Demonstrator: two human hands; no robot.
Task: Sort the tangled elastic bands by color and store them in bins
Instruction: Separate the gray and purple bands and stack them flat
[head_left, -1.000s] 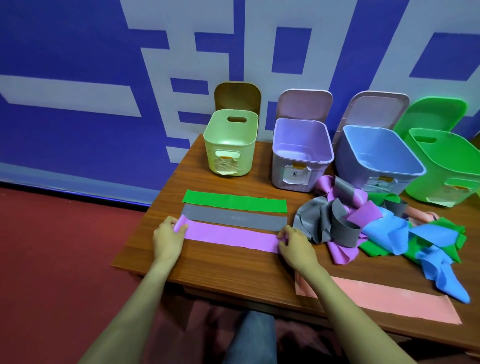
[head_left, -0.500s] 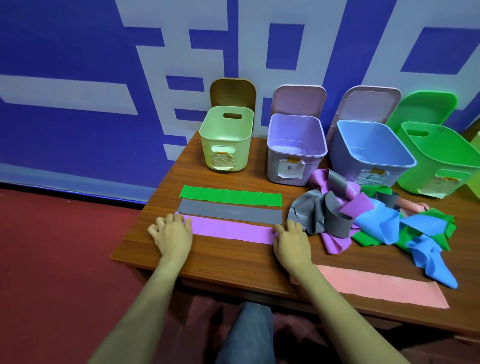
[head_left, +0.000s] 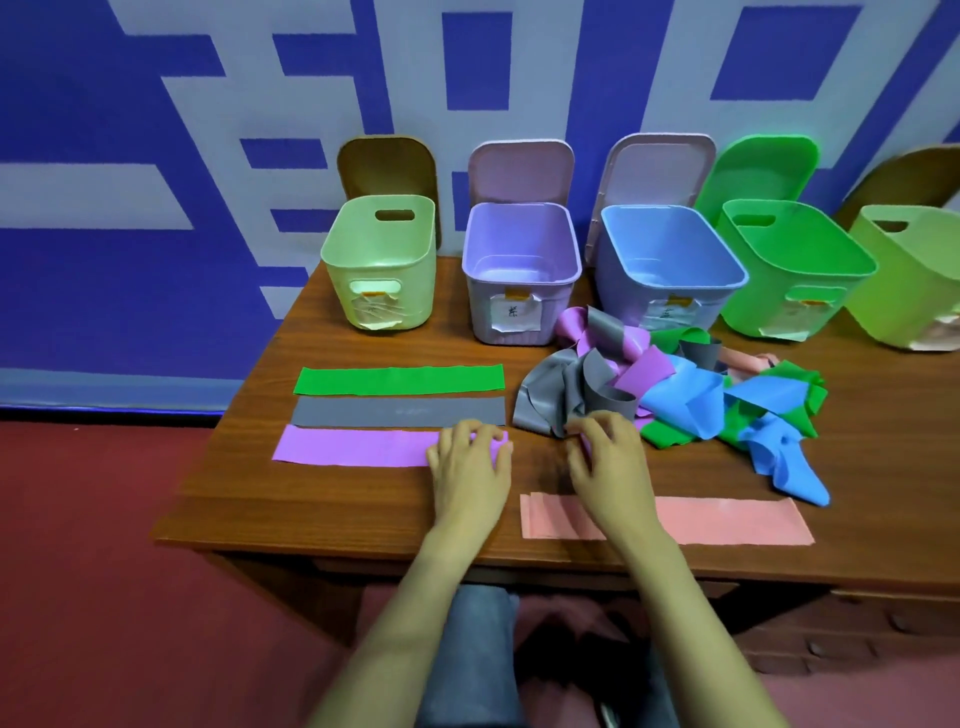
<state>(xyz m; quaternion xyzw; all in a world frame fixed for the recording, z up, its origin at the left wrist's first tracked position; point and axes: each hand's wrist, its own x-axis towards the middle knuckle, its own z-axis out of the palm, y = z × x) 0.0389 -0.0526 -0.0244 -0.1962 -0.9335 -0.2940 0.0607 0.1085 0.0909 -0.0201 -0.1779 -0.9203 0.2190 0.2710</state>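
Left hand (head_left: 470, 462) lay flat, fingers loosely spread, on the 3 o'clock end of the purple band (head_left: 353, 447), likely keeping it smooth in the sorted row; right hand (head_left: 608, 457), fingers curled, met the tangled pile (head_left: 675, 395) at 1 o'clock, pinch undeterminable, presumably seeking the next band.

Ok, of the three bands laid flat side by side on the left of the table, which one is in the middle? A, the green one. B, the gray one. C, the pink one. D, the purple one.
B: the gray band lies flat between the green band on its far side and the purple band on its near side.
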